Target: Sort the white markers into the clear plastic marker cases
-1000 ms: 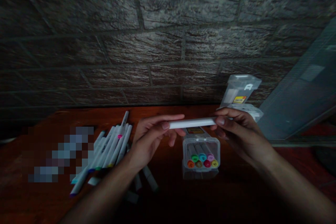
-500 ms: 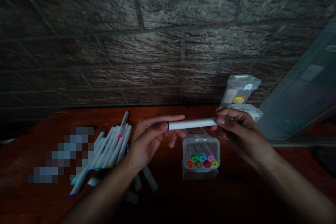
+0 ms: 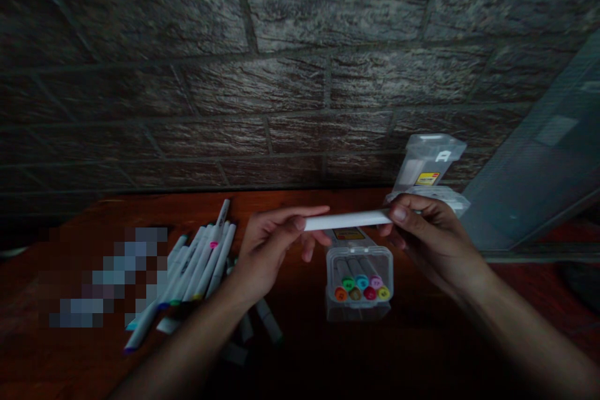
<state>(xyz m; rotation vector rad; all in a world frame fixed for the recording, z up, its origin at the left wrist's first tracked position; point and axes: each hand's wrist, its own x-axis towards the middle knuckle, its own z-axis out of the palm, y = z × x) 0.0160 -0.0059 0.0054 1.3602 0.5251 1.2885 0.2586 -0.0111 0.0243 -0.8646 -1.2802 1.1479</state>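
A white marker (image 3: 347, 220) is held level above the table, spanning both hands. My left hand (image 3: 269, 250) pinches its left end between thumb and fingers, with the index finger stretched out behind it. My right hand (image 3: 426, 231) grips the other end, thumb in front. Just below the marker lies a clear plastic case (image 3: 359, 307), its open end facing me. Several markers with coloured, numbered caps sit inside it, among them an orange-capped marker (image 3: 340, 294) and a green-capped marker (image 3: 347, 283).
Loose white markers (image 3: 199, 262) lie in a pile left of my left hand, some partly behind my forearm. Another clear case (image 3: 422, 162) stands open at the back right. A brick wall (image 3: 290, 87) rises behind the wooden table (image 3: 140, 203); a grey panel (image 3: 539, 156) leans at the right.
The marker has shifted slightly to the right with both hands. Its dark blue left tip, visible earlier, is now covered by my left thumb.
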